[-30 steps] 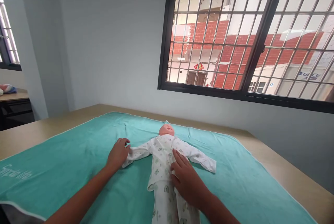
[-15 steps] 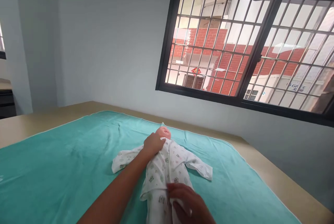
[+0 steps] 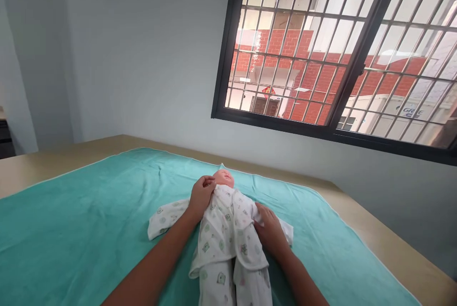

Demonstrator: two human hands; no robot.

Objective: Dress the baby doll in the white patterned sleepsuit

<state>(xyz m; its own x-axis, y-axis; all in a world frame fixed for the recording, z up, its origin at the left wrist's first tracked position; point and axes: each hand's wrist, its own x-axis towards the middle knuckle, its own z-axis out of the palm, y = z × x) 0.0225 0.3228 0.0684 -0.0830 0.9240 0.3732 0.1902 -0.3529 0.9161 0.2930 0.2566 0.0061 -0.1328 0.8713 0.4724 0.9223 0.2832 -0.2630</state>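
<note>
A baby doll (image 3: pixel 224 177) lies face up, head toward the wall, in a white printed baby shirt (image 3: pixel 218 234) and matching trousers (image 3: pixel 216 284). Its sleeves spread out to both sides. Beside the doll's neck, my left hand (image 3: pixel 202 195) is closed, thumb and fingers pinched at the shirt's shoulder by the collar. My right hand (image 3: pixel 270 230) curls around the upper part of the right-side sleeve, close to the shirt's side; its thumb and fingers are on the cloth. The front panel on the right hangs loosely over the trousers.
A turquoise cloth (image 3: pixel 107 215) with light creases lies under the doll. It covers much of a tan tabletop (image 3: pixel 403 253). Behind the table rises a grey wall (image 3: pixel 150 58) with a barred, dark-framed window (image 3: pixel 285 120).
My right hand has moved up from the shirt's lower hem to the right-side sleeve. My left hand has shifted slightly left at the collar. The right front panel now sits spread outward.
</note>
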